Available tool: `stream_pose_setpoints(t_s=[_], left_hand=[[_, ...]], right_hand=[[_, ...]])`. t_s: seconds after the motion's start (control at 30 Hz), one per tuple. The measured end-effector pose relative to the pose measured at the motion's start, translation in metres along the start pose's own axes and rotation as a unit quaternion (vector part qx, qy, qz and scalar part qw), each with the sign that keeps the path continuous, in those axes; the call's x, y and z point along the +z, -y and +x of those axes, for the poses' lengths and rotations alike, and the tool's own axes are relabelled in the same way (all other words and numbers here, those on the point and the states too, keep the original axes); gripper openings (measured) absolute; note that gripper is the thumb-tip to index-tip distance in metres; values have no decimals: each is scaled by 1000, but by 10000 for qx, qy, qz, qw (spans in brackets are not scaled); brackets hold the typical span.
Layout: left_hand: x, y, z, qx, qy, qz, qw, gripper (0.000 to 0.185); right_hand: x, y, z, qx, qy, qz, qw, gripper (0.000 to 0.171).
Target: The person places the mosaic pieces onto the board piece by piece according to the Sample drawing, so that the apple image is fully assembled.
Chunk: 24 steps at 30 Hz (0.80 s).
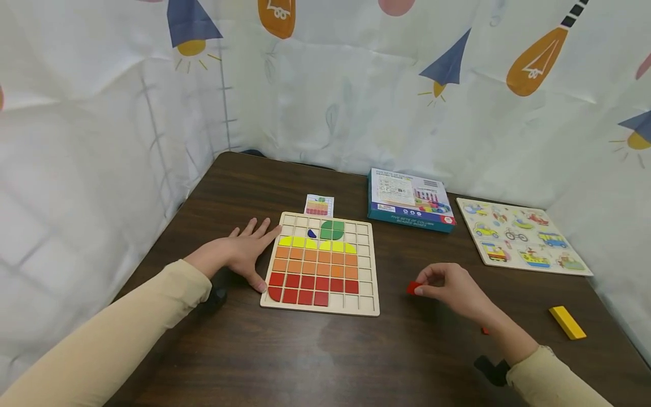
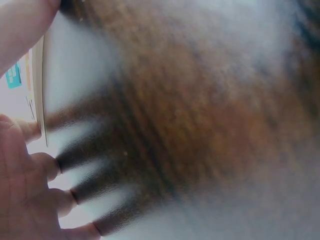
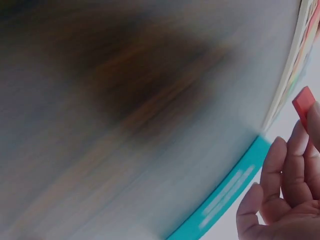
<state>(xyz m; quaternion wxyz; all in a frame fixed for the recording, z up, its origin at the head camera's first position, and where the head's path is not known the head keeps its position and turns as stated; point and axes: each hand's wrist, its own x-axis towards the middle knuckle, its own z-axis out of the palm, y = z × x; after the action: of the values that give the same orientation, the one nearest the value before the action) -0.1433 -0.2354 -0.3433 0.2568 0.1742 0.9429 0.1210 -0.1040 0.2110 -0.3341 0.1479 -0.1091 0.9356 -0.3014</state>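
Observation:
A wooden grid board (image 1: 367, 254) lies mid-table, with rows of red, orange and yellow tiles, a green leaf shape (image 1: 332, 230) and a small dark blue piece (image 1: 312, 233). In its bottom row, red tiles fill the left cells and bare cells lie to the right. My left hand (image 1: 245, 249) rests spread on the table, thumb and index fingertip at the board's left edge. To the right of the board, my right hand (image 1: 452, 288) pinches a red tile (image 1: 413, 288) between thumb and fingers. The right wrist view also shows this red tile (image 3: 303, 102).
A small pattern card (image 1: 319, 206) touches the board's far edge. Behind stands a blue box (image 1: 411, 199), with a wooden vehicle puzzle (image 1: 524, 236) to its right. A yellow block (image 1: 567, 323) lies at the right. A small red piece (image 1: 485, 330) shows beside my right forearm.

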Motion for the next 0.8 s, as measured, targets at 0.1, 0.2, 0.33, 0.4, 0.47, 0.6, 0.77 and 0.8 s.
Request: stream_pose_setpoints(t_s=[0.1,0.2,0.33,0.4,0.47,0.6,0.77,0.8], left_hand=[[1,0,0,14,-13,-19,10000,143],[1,0,0,11,-8,-57,10000,145],[1,0,-1,-2,-7,-72,10000,145],[1,0,0,-8,-19,-61,10000,144],[2,0,0,-21,-25,-36,10000,143],[1,0,0,-37,-25,7,10000,143],[1,0,0,-45,-20,32,10000,143],[1,0,0,-51,-20,43,10000,143]], right_hand=[[10,17,12,-149,178,248,9994,14],[21,32,23,-348,417,559,9970,13],[35,51,36,-571,759,856,9918,14],[42,59,41,-642,877,896,9900,14],[49,67,45,-682,950,862,9894,14],[61,81,50,-628,982,678,9909,10],[73,94,49,-613,1089,391,9914,6],[75,95,49,-644,1109,352,9911,6]])
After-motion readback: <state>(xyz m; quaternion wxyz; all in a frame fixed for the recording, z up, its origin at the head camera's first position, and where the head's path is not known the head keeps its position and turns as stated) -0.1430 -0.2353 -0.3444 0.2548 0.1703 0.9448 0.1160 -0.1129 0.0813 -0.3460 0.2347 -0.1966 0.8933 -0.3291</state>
